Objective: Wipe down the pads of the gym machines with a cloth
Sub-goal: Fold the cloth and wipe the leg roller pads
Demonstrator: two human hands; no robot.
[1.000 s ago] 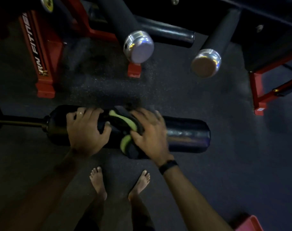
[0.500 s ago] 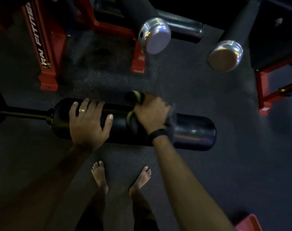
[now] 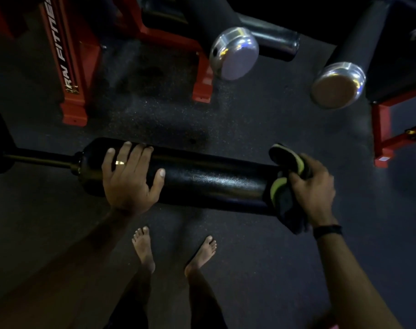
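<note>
Left hand (image 3: pixel 131 176) spread flat on the roller pad (image 3: pixel 202 181), steadying. Right hand (image 3: pixel 314 186) gripping the bunched cloth (image 3: pixel 285 186) at the pad's free end. Best pressed firmly and wrapped round (underside included) for 1 full sweep.

The long black cylindrical roller pad (image 3: pixel 202 181) wears a vinyl-like skin, finely pebbled and semi-glossy, catching a soft sheen along its top. The dark cloth with yellow-green trim (image 3: pixel 285 186) looks soft and matt (folded thick at the pad's right end). Two round polished metal end caps (image 3: pixel 234 54) shine like mirrors. The red painted metal machine frame (image 3: pixel 71 67) is smooth with a dull gloss. The dark speckled rubber floor (image 3: pixel 261 129) looks grainy and matt.
</note>
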